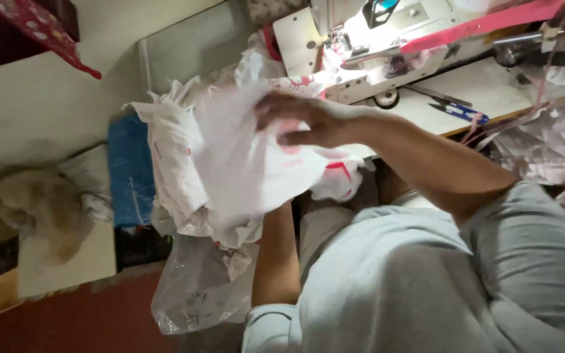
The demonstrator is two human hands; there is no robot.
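My right hand lies on top of a white cloth piece with pink print, its fingers pinching the cloth. My left forearm reaches up under the same cloth, and the hand itself is hidden behind it. The cloth hangs over a heap of similar white printed pieces left of my lap.
A white sewing machine stands lit on the table, with a pink strip across it and blue-handled snips beside it. More printed cloth is piled at right. A clear plastic bag and a blue cloth sit at left.
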